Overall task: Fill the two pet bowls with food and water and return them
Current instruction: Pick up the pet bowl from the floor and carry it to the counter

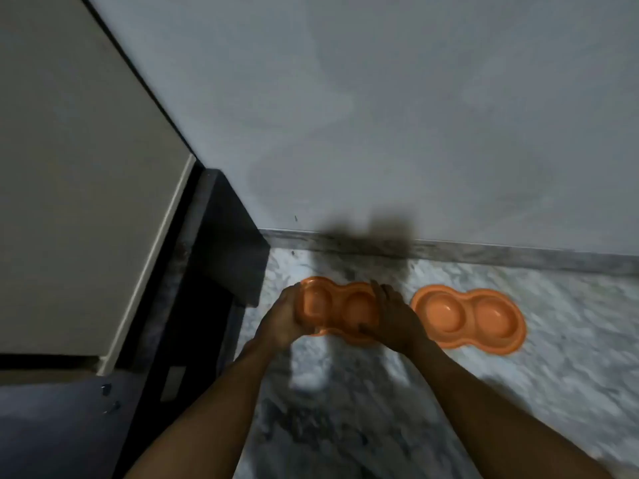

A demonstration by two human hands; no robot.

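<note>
Bowl (337,307) of orange plastic with two wells, low over the marble floor (553,392) near the wall (380,115) — blur hides whether it touches the floor. Both hands grasp it by its ends: the left hand (281,321) curls around the left end, the right hand (394,318) wraps the right end, forearms reaching forward and down. A second bowl (468,316) of the same kind lies flat just to the right, apart from the first. A skirting strip (518,255) edges the floor behind both. A pale cabinet (69,167) on a dark base (221,254) closes off the left — open floor lies to the right and toward the person.
</note>
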